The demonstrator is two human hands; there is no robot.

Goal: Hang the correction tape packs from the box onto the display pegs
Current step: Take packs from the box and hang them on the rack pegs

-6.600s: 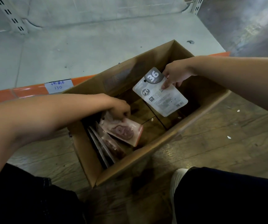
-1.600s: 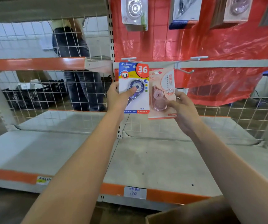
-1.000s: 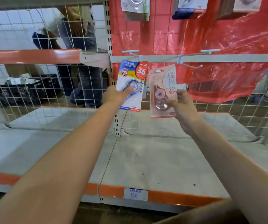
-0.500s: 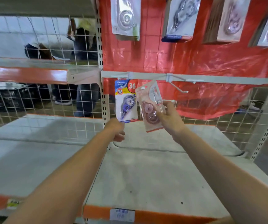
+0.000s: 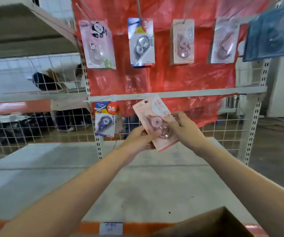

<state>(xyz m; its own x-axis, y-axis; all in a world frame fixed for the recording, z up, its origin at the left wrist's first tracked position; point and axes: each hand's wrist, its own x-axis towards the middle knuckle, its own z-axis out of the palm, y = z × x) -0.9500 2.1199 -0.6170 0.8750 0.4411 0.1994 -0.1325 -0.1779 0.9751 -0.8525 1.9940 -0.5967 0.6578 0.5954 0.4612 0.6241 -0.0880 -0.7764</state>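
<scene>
Hands, left (image 5: 138, 139) and right (image 5: 183, 128), both grasp pink correction tape pack (image 5: 155, 122), tilted under rail (image 5: 197, 93). Blue pack (image 5: 105, 119) hangs already. Next, likely: align hang hole with a free peg.

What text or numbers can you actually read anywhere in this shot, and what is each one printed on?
"36": in the red circle at the top of the blue pack hanging on the lower rail.
Small print on the blue pack's header: too blurred to read.
Print on the pink pack held by the left hand and right hand: blurred, unreadable.
Shelf-edge label: handwriting illegible.
Packs on the upper pegs: print unreadable.
</scene>
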